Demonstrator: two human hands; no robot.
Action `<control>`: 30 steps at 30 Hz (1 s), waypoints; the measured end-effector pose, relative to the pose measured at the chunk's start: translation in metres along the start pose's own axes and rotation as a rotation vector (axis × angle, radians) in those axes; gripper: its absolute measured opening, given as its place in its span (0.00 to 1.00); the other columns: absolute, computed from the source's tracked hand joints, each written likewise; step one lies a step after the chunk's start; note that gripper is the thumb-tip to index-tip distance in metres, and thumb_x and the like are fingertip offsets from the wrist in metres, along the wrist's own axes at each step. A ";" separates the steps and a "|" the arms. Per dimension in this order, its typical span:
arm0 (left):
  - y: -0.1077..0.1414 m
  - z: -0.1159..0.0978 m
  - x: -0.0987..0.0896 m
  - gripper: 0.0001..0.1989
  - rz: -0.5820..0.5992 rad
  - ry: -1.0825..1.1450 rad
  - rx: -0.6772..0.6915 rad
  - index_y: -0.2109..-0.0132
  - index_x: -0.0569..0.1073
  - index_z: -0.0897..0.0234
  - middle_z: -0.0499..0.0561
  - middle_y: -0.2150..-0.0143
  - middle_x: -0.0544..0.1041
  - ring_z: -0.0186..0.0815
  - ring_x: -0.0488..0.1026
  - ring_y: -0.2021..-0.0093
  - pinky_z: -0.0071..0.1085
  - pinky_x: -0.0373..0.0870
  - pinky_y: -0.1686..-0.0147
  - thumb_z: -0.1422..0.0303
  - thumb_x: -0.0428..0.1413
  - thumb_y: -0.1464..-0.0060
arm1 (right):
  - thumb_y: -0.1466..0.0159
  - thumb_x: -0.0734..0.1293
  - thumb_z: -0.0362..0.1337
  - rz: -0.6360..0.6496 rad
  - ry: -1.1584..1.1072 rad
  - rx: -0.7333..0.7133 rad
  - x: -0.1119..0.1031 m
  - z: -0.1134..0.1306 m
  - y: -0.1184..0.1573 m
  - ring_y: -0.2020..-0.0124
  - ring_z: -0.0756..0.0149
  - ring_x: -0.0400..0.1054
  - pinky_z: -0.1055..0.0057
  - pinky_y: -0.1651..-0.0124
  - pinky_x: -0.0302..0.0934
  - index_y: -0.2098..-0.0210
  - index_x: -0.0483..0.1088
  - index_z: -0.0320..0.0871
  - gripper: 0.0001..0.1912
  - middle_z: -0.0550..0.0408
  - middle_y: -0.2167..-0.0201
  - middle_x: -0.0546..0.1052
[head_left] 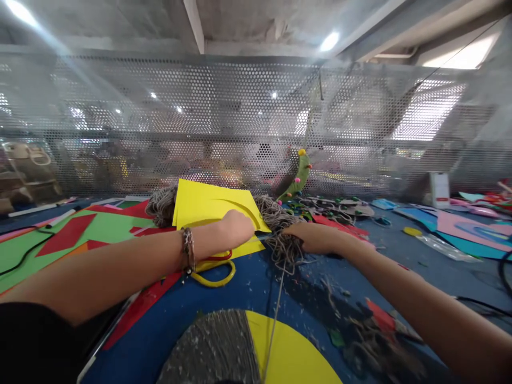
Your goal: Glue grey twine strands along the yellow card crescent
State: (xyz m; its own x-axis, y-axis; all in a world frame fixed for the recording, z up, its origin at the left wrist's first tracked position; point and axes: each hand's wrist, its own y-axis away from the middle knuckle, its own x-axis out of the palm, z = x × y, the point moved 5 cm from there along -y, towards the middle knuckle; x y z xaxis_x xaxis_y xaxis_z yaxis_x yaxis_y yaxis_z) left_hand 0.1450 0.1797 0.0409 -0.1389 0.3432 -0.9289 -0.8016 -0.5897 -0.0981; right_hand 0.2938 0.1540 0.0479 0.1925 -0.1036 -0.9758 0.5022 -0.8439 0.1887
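Several flat red sheets (67, 234) overlie smooth green paper (20, 250). One pair of scissors (216, 284) shows curved, glossy handles. Beside it, the left hand (237, 230) makes a fist over stiff yellow paper (208, 200); I cannot tell what it grips. One disc (210, 346), ribbed grey and smooth yellow, lies front centre. One thin strand (277, 304) links it to tangled grey yarn (288, 256), which the right hand (320, 238) touches, its closure hidden. One pink sheet (464, 229) lies farther right.

Matt yellow paper (212, 200), rough grey yarn (276, 215), glossy plastic handles (214, 284); perforated metal screen (240, 122)
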 end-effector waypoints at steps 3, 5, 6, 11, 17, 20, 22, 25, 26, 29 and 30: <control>-0.010 -0.005 -0.011 0.24 -0.011 -0.045 0.111 0.43 0.59 0.62 0.55 0.41 0.58 0.45 0.57 0.43 0.47 0.57 0.48 0.67 0.55 0.47 | 0.50 0.58 0.25 -0.007 -0.005 0.006 0.002 -0.003 0.000 0.57 0.61 0.68 0.72 0.57 0.58 0.59 0.69 0.40 0.20 0.48 0.58 0.74; -0.015 0.004 -0.006 0.33 0.000 -0.084 0.091 0.41 0.55 0.59 0.55 0.38 0.54 0.48 0.50 0.40 0.50 0.49 0.44 0.65 0.60 0.52 | 0.49 0.59 0.26 -0.012 -0.012 0.007 0.003 -0.004 0.001 0.56 0.60 0.67 0.71 0.57 0.58 0.60 0.69 0.40 0.18 0.47 0.58 0.74; -0.017 0.012 -0.001 0.33 0.011 -0.104 0.047 0.41 0.56 0.61 0.57 0.39 0.55 0.49 0.50 0.40 0.52 0.48 0.44 0.63 0.59 0.52 | 0.50 0.59 0.26 -0.015 -0.015 0.009 0.003 -0.004 0.001 0.56 0.60 0.67 0.71 0.56 0.58 0.60 0.69 0.41 0.18 0.48 0.58 0.74; -0.015 0.062 0.031 0.18 0.048 -0.193 -0.230 0.46 0.62 0.65 0.56 0.46 0.63 0.45 0.62 0.48 0.50 0.60 0.50 0.66 0.51 0.43 | 0.51 0.59 0.25 -0.034 -0.040 0.016 0.003 -0.006 0.001 0.56 0.60 0.68 0.71 0.56 0.59 0.60 0.70 0.41 0.20 0.48 0.58 0.74; -0.009 0.105 0.045 0.18 0.048 -0.202 -0.430 0.46 0.62 0.64 0.56 0.45 0.62 0.44 0.63 0.48 0.48 0.63 0.52 0.67 0.51 0.43 | 0.51 0.59 0.26 -0.050 -0.090 -0.024 0.001 -0.006 0.002 0.58 0.60 0.68 0.71 0.57 0.60 0.62 0.71 0.42 0.18 0.49 0.60 0.75; -0.009 0.114 0.049 0.18 0.073 -0.182 -0.460 0.46 0.62 0.64 0.56 0.44 0.61 0.45 0.62 0.48 0.48 0.62 0.52 0.66 0.51 0.43 | 0.50 0.59 0.27 -0.053 -0.104 -0.028 0.000 -0.005 0.003 0.57 0.60 0.68 0.71 0.57 0.59 0.61 0.70 0.43 0.18 0.49 0.60 0.75; -0.007 0.120 0.051 0.18 0.085 -0.166 -0.485 0.46 0.62 0.64 0.56 0.45 0.61 0.44 0.62 0.48 0.48 0.63 0.52 0.66 0.51 0.43 | 0.50 0.59 0.27 -0.046 -0.109 -0.025 -0.001 -0.004 0.004 0.57 0.61 0.68 0.71 0.56 0.59 0.61 0.70 0.42 0.18 0.50 0.59 0.75; 0.007 0.133 0.052 0.17 0.098 -0.150 -0.556 0.47 0.62 0.64 0.56 0.46 0.63 0.44 0.63 0.49 0.47 0.64 0.53 0.67 0.51 0.43 | 0.50 0.59 0.27 -0.028 -0.102 0.000 -0.002 -0.003 0.005 0.56 0.60 0.67 0.69 0.55 0.59 0.60 0.70 0.42 0.19 0.49 0.58 0.74; 0.014 0.139 0.052 0.17 0.105 -0.146 -0.582 0.47 0.62 0.65 0.56 0.46 0.63 0.44 0.64 0.49 0.47 0.64 0.53 0.67 0.51 0.43 | 0.50 0.58 0.27 -0.022 -0.098 0.010 -0.003 -0.002 0.006 0.56 0.59 0.67 0.69 0.55 0.59 0.59 0.70 0.42 0.19 0.49 0.58 0.74; 0.036 0.158 0.053 0.16 0.148 -0.131 -0.647 0.48 0.63 0.65 0.56 0.48 0.65 0.42 0.66 0.51 0.45 0.66 0.55 0.67 0.51 0.42 | 0.48 0.58 0.28 -0.005 -0.089 0.025 -0.005 -0.001 0.007 0.55 0.59 0.67 0.68 0.54 0.59 0.60 0.70 0.41 0.17 0.48 0.58 0.74; 0.044 0.164 0.053 0.15 0.166 -0.123 -0.664 0.48 0.64 0.65 0.56 0.49 0.65 0.42 0.66 0.52 0.44 0.66 0.56 0.67 0.51 0.42 | 0.48 0.58 0.29 0.003 -0.088 0.025 -0.005 -0.001 0.008 0.56 0.59 0.67 0.68 0.54 0.59 0.61 0.70 0.41 0.16 0.48 0.59 0.74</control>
State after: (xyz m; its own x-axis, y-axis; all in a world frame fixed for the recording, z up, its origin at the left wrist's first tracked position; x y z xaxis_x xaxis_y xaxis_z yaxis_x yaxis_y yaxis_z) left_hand 0.0070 0.2914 0.0460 -0.3250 0.2674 -0.9071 -0.2438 -0.9505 -0.1928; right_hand 0.2978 0.1486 0.0545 0.1181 -0.1509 -0.9815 0.4803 -0.8564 0.1895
